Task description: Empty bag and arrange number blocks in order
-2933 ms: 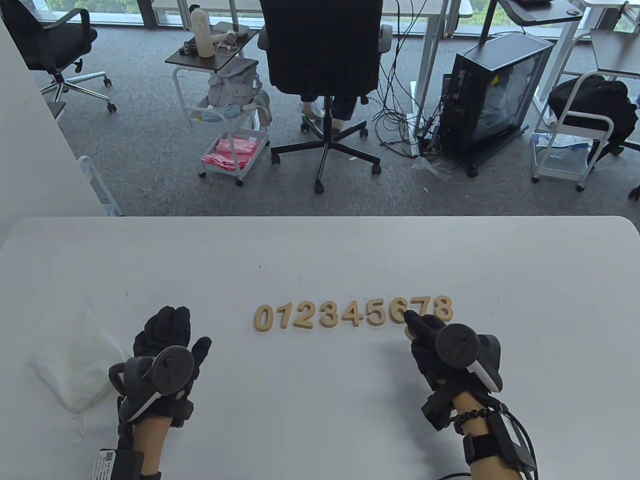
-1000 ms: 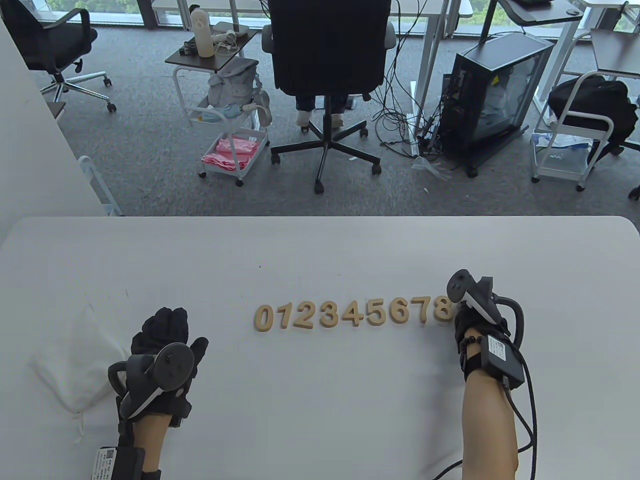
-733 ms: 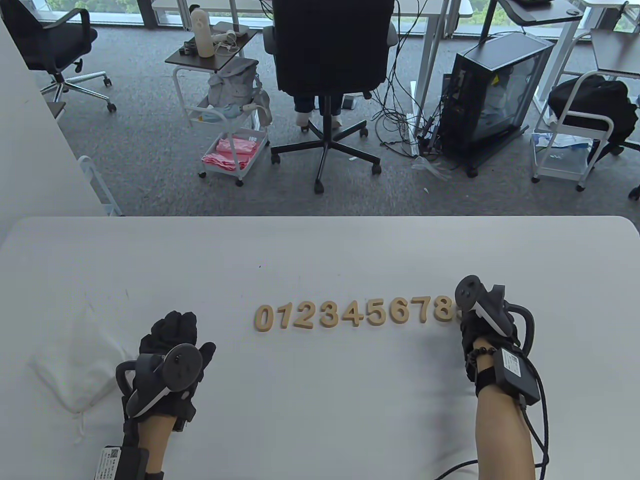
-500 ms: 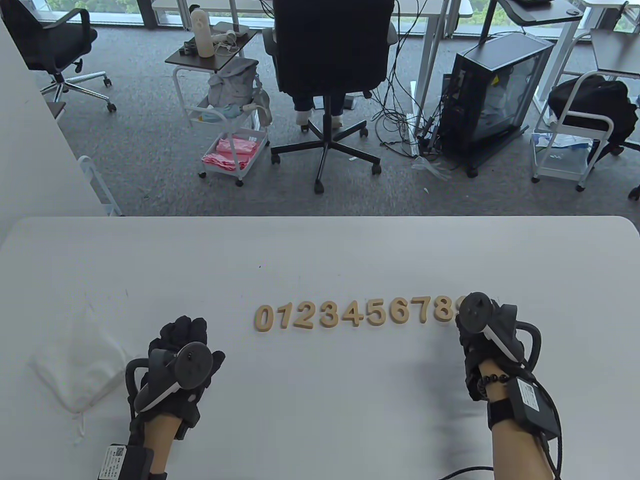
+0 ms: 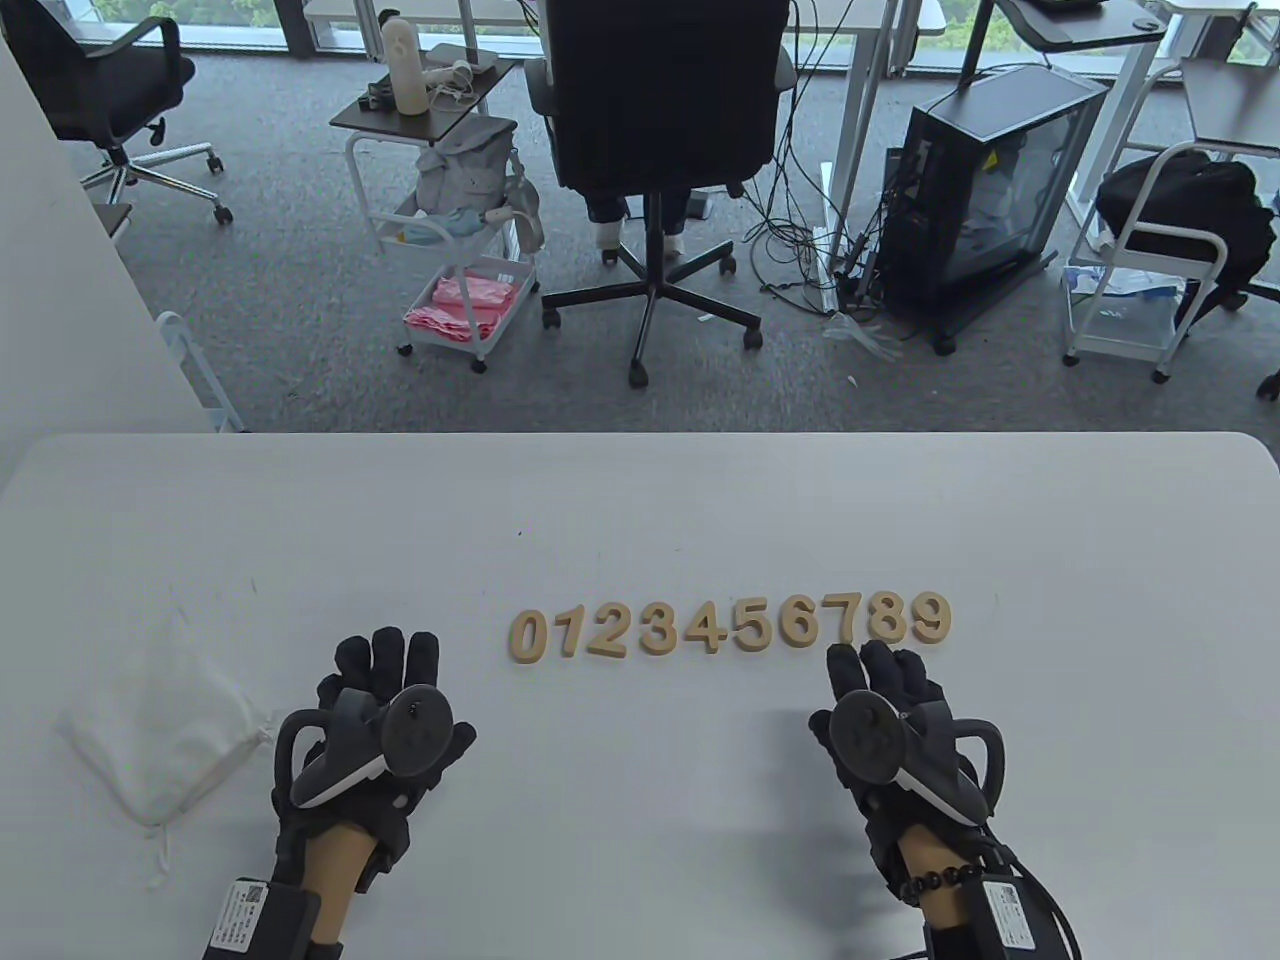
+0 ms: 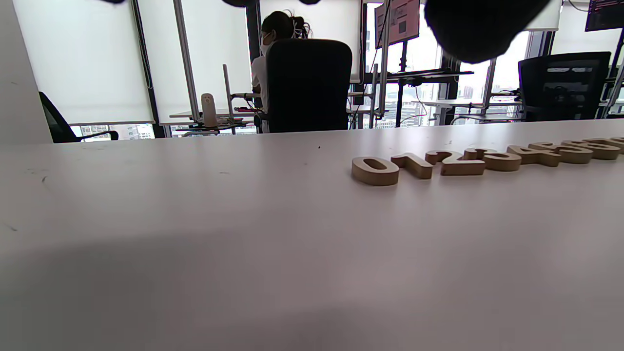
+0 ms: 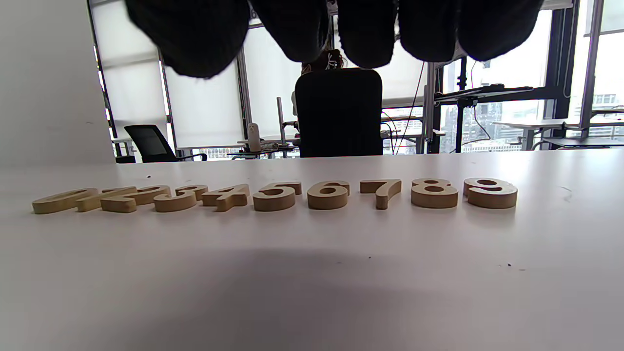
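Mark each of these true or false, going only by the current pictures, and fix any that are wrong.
1. The wooden number blocks lie in one row reading 0 to 9. True.
2. The right hand pinches the 9 block. False: it rests flat on the table just in front of the row, holding nothing.
3. The white bag lies flat, to the left of the left hand. True.
4. The 7 block stands on its edge. False: it lies flat like the others.
5. The left hand grips the bag's drawstring. False: it lies apart from the bag, fingers straight.
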{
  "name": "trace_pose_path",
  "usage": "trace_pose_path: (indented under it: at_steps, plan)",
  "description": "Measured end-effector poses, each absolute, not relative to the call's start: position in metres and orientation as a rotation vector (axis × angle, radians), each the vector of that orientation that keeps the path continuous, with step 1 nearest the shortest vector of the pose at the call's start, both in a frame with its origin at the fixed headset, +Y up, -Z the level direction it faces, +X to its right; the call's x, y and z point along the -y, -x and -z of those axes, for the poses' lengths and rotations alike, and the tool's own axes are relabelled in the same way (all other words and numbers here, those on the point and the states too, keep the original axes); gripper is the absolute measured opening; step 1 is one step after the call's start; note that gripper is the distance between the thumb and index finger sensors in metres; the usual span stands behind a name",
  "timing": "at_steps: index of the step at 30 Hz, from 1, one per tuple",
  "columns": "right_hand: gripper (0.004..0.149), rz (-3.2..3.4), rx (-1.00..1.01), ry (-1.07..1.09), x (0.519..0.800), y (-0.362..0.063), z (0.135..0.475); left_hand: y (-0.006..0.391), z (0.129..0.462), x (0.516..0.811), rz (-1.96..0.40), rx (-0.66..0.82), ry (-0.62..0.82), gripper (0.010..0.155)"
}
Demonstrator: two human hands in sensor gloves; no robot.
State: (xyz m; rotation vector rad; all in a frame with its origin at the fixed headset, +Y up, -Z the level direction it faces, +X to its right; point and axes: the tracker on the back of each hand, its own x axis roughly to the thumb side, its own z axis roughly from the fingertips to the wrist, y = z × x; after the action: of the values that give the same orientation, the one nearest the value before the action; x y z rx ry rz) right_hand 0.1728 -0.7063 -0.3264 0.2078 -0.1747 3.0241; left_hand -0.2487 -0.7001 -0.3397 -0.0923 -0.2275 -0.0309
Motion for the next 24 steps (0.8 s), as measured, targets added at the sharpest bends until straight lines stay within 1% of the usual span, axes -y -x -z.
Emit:
trace_pose_path:
  at_steps: [3, 5, 11, 19, 24]
  plan:
    - [0.069, -3.037, 0.189, -0.243, 0.717, -0.168, 0.322, 0.248, 0.340, 0.702, 0.033, 0.229, 0.099, 0.094]
    - [0.071, -3.044, 0.122, -0.260, 0.721, -0.166, 0.322, 0.247, 0.340, 0.703, 0.043, 0.229, 0.103, 0.094]
    - [0.071, -3.041, 0.121, -0.267, 0.723, -0.167, 0.321, 0.245, 0.341, 0.706, 0.056, 0.229, 0.097, 0.093]
    - [0.070, -3.018, 0.115, -0.224, 0.726, -0.175, 0.322, 0.247, 0.339, 0.704, 0.044, 0.220, 0.053, 0.091]
    - [0.070, -2.996, 0.108, -0.241, 0.727, -0.175, 0.323, 0.248, 0.341, 0.705, 0.041, 0.210, 0.054, 0.090]
